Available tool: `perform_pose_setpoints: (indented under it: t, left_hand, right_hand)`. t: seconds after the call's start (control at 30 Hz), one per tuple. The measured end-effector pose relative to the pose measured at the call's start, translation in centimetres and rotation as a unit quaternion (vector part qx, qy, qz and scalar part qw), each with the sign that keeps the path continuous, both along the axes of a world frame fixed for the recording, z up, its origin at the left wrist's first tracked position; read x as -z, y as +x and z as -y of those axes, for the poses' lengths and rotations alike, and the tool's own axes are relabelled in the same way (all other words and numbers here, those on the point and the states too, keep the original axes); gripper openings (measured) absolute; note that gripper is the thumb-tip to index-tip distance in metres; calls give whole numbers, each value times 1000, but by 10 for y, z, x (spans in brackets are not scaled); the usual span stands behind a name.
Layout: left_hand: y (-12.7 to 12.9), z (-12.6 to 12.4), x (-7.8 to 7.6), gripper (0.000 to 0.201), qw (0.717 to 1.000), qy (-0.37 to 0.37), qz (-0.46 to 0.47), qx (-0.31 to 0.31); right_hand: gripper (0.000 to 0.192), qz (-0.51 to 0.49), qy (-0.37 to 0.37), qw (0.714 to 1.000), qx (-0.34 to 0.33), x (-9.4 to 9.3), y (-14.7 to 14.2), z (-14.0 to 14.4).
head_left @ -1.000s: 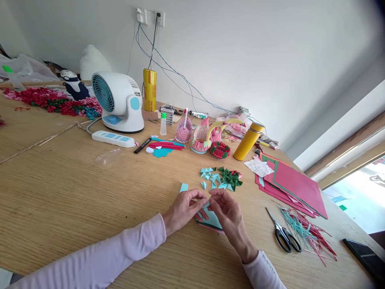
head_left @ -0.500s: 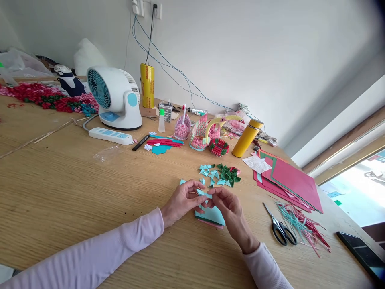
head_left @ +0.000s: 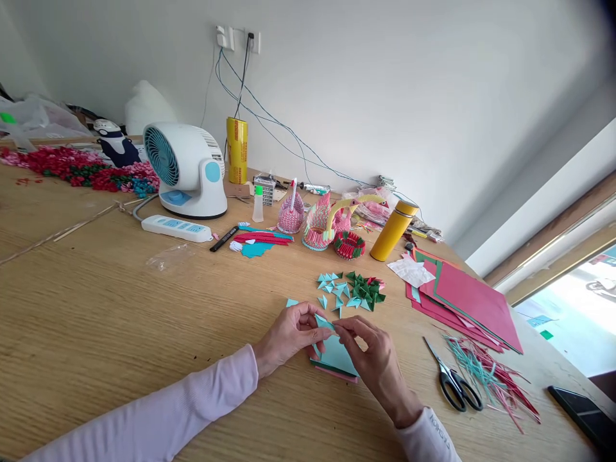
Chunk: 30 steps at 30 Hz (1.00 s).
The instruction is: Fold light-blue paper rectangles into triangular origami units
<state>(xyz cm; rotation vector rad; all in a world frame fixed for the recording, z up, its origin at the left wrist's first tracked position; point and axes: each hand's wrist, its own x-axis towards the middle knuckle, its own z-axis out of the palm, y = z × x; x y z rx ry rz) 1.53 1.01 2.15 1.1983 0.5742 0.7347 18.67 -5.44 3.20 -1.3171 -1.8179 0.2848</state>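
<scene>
Bright, even daylight, entering from the window [head_left: 572,301] at lower right, where the view outside is blown out to near white. Soft, faint shadows only, falling leftward and toward the camera beneath the fan [head_left: 185,168] and the yellow flask [head_left: 392,230]. Mild sheen on the wooden worktop [head_left: 96,301], no harsh glare. Strong wide-angle bending toward the edges: wall line and window frame curved and tilted, far corners darkened at upper right. Sharp across the centre, paper pieces and scissors [head_left: 452,378] crisp. Slight softness at the extreme left and right margins. No motion blur on either hand.
</scene>
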Motion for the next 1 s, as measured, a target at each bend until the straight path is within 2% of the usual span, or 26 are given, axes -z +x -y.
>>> perform_pose_setpoints:
  t: [0.13,0.23,0.33,0.43,0.6,0.7,0.83,0.9,1.0]
  left_hand:
    - [-1,-1,-4,39,1000,17,3,-19]
    - [-1,0,-7,40,999,6,-3,-42]
    - [0,2,-6,37,1000,-24,13,-12]
    - [0,3,-4,33,997,-62,36,6]
    - [-1,1,-3,32,992,-111,48,-26]
    - [-1,1,-4,34,993,-106,43,-39]
    - [-2,2,-4,34,995,-87,37,-7]
    - [-3,2,-4,33,995,-88,39,11]
    - [-4,2,-5,33,995,-92,31,29]
  right_hand:
    - [18,-22,-18,998,51,0,-3,1]
    - [25,-113,-106,986,61,2,-8,2]
    - [31,-227,-168,958,57,4,-13,1]
    - [34,-266,-183,945,44,7,-18,0]
    - [33,-223,-192,955,39,9,-19,0]
    - [21,-175,-137,974,48,7,-15,2]
    - [11,-64,-34,997,0,2,-9,5]
    - [12,-22,-17,999,-32,1,-7,5]
    - [14,-11,-11,999,-43,2,-4,4]
